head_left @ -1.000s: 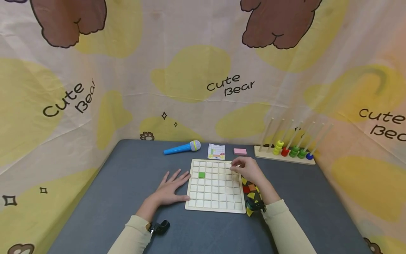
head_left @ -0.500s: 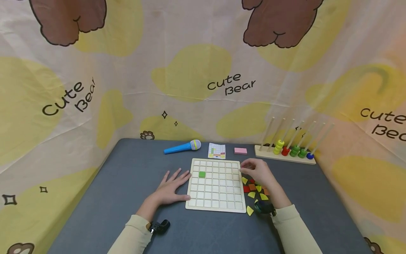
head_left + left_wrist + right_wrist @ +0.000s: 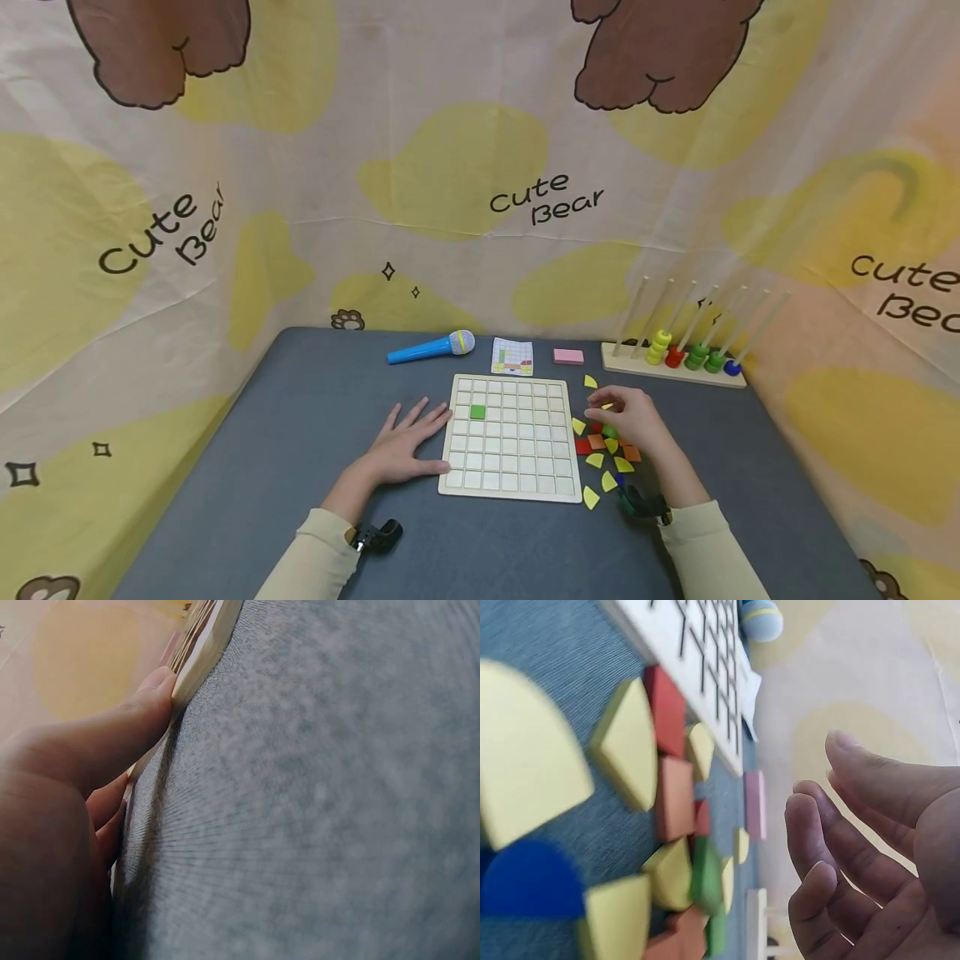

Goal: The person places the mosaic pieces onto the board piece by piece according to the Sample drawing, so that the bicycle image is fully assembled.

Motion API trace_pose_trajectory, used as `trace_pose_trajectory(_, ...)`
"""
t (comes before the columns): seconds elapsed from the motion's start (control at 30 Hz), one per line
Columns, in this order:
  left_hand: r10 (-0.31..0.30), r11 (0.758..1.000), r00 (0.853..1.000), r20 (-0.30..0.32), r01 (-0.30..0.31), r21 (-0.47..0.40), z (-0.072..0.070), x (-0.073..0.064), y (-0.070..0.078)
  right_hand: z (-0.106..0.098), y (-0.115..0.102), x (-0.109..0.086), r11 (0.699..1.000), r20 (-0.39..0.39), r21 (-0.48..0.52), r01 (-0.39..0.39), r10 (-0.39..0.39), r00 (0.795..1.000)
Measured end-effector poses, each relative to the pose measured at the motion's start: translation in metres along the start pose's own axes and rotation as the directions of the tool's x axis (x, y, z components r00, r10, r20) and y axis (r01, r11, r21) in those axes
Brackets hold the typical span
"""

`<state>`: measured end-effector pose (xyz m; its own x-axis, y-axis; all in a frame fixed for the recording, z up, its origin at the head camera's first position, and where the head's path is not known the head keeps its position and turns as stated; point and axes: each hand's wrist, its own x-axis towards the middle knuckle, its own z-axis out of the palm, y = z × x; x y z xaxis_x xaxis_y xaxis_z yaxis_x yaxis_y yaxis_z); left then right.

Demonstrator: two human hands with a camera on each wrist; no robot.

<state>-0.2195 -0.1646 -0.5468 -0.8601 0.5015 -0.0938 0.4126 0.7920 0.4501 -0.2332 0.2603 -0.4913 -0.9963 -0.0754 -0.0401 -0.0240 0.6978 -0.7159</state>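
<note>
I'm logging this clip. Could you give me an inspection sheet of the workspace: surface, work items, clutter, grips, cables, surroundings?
Surface: dark grey-blue tabletop.
Work items: pale grid board, lying flat, with one green tile on it; loose pieces in yellow, red, orange, green and blue scattered beside its right edge.
Clutter: blue toy microphone, printed card, pink block and peg rack with coloured beads, all along the far side.
Left grip: fingers spread, touching the board's left edge.
Right grip: above the loose pieces, fingers bent; no held piece visible.
Cables: nothing seen.
Surroundings: patterned cloth backdrop lettered "Cute Bear".
</note>
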Motion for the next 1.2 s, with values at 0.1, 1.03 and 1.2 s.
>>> trace_pose_trajectory(0.1,-0.006,1.0,1.0,0.0,0.006,0.007,0.0,0.0,0.0,0.0,0.007,-0.003,1.0,0.003,0.01,-0.025,0.025,1.0)
trace_pose_trajectory(1.03,-0.011,1.0,1.0,-0.003,0.011,0.011,0.0,0.0,0.001,-0.007,0.037,-0.009,0.991,0.057,-0.075,-0.108,0.112,0.992)
trace_pose_trajectory(1.2,-0.012,1.0,1.0,0.001,0.012,0.01,0.001,0.0,0.0,-0.006,0.037,-0.007,0.99,0.066,-0.09,-0.111,0.118,0.991)
